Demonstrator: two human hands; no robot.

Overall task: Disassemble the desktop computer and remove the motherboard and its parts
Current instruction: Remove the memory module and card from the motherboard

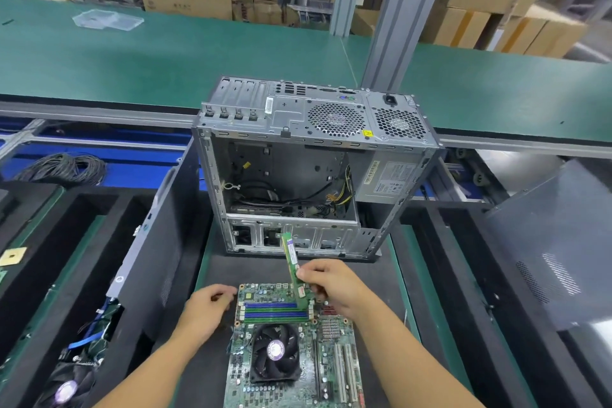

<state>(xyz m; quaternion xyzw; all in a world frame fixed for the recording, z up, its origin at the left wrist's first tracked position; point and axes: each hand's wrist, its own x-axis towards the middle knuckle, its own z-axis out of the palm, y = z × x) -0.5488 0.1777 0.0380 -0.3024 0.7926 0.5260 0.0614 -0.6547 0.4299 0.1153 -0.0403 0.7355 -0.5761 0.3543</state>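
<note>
The gutted computer case [298, 149] lies open on the dark worktop [231, 272] at my 12 o'clock. The motherboard [238, 371] lies flat at 6 o'clock, with its cooler fan [275, 351] mounted. My right hand [334, 285], at 1 o'clock of the fan, pinches a green memory stick [290, 258], tilted, its low end at the slots [271, 311]. My left hand [205, 308] sits at the board's 10 o'clock corner, fingers curled; whether they grip it I cannot tell.

Green RAM stick [290, 263] lifted, tilted above flat motherboard [291, 358]; case [298, 175] open
</note>
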